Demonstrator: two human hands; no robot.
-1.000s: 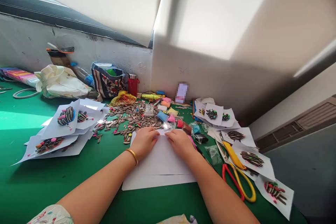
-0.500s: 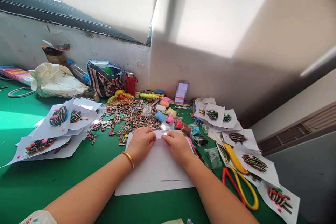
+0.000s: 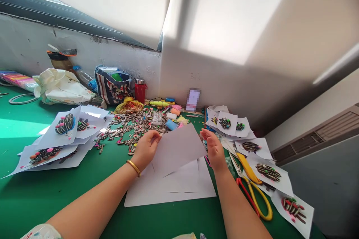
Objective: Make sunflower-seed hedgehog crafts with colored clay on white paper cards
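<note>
My left hand (image 3: 146,148) pinches a white sheet of paper (image 3: 179,149) by its upper left edge. The sheet is raised and tilted over more white paper (image 3: 199,190) lying on the green table. Just off the sheet's right side is my right hand (image 3: 214,151), fingers stretched out and holding nothing. Striped sunflower seeds (image 3: 131,123) lie in a heap beyond my left hand. Coloured clay packets, one of them blue (image 3: 171,124), are partly hidden behind the raised sheet.
To the right are scissors (image 3: 254,194) with red and yellow handles, a yellow cutter (image 3: 248,168) and several seed-decorated cards (image 3: 254,158). More such cards (image 3: 50,140) are piled at the left. A red bottle (image 3: 139,91) and bags (image 3: 64,89) stand along the wall.
Both hands were together at the paper's far edge. Now the top sheet is lifted and turned in my left hand, while my right hand has moved off to the right and opened.
</note>
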